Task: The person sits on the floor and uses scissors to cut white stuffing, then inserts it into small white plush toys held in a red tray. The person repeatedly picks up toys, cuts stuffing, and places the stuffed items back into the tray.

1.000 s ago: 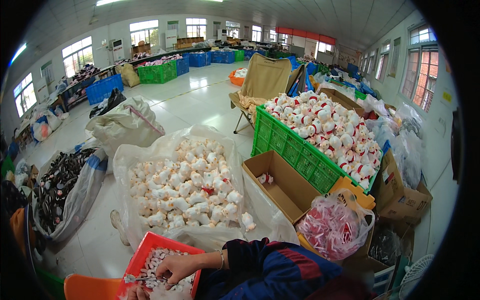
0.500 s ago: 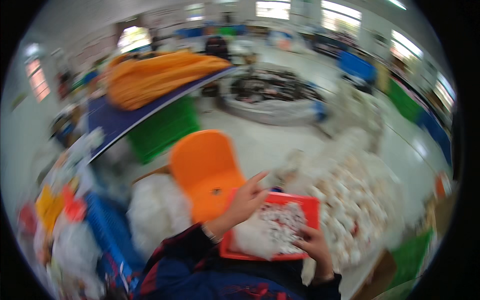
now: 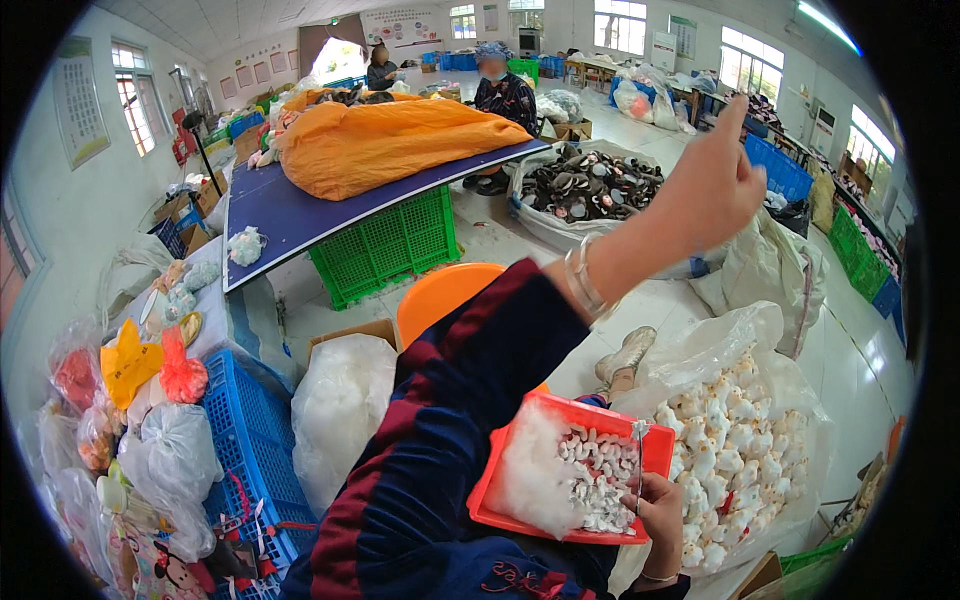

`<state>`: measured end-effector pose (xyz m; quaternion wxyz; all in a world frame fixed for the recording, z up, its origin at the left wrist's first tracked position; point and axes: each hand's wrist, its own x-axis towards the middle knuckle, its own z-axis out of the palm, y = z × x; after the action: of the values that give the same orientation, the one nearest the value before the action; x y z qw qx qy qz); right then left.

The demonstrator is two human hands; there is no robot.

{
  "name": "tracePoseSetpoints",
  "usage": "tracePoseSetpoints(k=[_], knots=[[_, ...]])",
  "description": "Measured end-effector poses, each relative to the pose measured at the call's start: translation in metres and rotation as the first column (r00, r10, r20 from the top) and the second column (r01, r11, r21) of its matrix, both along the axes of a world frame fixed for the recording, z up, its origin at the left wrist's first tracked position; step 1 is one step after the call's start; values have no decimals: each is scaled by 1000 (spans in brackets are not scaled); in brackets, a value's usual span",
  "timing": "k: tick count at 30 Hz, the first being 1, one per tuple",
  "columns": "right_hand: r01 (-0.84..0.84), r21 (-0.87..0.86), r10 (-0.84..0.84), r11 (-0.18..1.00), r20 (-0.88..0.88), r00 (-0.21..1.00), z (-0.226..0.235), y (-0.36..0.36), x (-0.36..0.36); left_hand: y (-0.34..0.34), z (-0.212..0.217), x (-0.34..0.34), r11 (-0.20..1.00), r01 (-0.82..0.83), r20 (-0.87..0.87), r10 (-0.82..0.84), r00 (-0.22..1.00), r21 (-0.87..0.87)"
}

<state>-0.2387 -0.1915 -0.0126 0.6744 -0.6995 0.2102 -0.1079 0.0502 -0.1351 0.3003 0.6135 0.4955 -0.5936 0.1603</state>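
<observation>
My left hand (image 3: 708,190) is raised high at the right, its index finger stretched upward and the other fingers curled, with nothing visible in it. A silver bracelet circles that wrist. On my lap rests a red plastic tray (image 3: 655,455). It holds fluffy white stuffing (image 3: 545,480) on its left side and several small white curved stuffed pieces (image 3: 600,455) on the right. My right hand (image 3: 657,512), at the tray's right edge, is closed on a thin metal stick-like tool (image 3: 639,465). The tool stands upright, with something whitish at its upper tip.
Right of the tray, a clear plastic bag (image 3: 815,430) holds several white plush pieces. An orange chair (image 3: 440,295), a bag of white stuffing (image 3: 345,410) and a blue crate (image 3: 250,440) are to the left. Beyond are a blue table (image 3: 260,205) and a seated person (image 3: 500,95).
My left hand has swung from above the tray up and to the right. The view has steadied. The thin tool in my right hand now shows clearly.
</observation>
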Motion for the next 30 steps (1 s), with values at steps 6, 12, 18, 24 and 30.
tracePoseSetpoints(k=[6,12,18,24,30], knots=[[-46,0,45,999,-24,999,-4,-6,-1,-26,86,69,926,-370,99,377,921,-80],[63,-70,-62,996,24,998,10,-21,-15,-98,121,62,923,-376,27,379,925,-79],[9,-33,-9,999,23,1000,24,-8,9,-96,136,76,874,-477,-17,481,877,94],[14,-337,-17,941,-8,1000,16,-33,-2,-118,134,61,911,-403,178,384,906,89],[-102,-401,145,910,78,986,15,-32,7,-71,74,63,870,-472,322,410,854,143]])
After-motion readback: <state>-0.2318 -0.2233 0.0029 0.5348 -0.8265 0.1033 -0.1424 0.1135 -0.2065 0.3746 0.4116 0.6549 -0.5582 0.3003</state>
